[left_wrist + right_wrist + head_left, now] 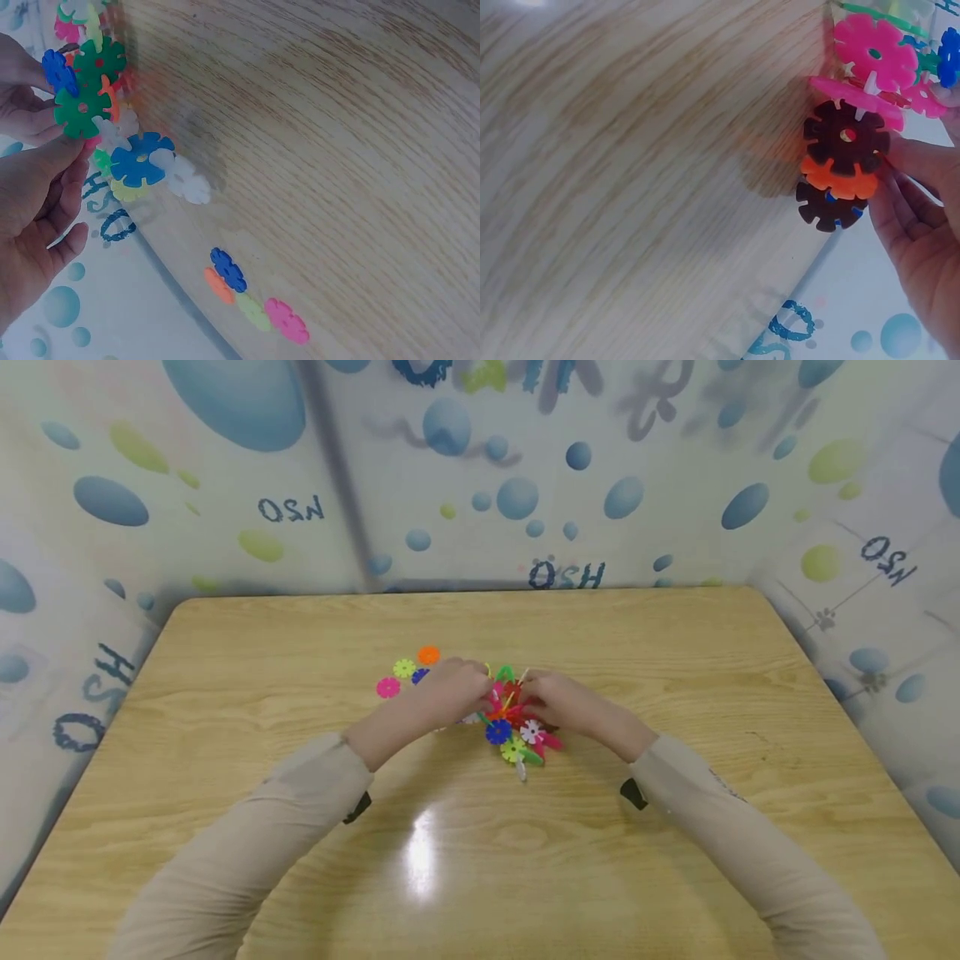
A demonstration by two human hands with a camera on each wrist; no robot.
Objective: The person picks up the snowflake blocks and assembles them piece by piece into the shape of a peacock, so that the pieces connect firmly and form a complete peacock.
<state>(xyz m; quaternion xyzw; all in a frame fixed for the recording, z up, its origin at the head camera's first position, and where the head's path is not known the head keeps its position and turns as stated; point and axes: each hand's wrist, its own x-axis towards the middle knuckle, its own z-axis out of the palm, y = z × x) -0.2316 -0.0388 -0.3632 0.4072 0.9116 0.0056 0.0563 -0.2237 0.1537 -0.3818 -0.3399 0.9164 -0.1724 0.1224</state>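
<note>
A cluster of interlocked plastic snowflake discs in many colours sits between both hands near the table's middle. My left hand holds its left side, with thumb and fingers by a green disc in the left wrist view. A blue disc and a white disc stick out beyond those fingertips. My right hand pinches the other side, its fingers behind a brown disc and an orange disc. Pink discs join on above these in the right wrist view.
Left of the cluster lie loose discs: a pink one, a yellow-green one, an orange one and a blue one. The wooden table meets a patterned wall covering at the back and sides.
</note>
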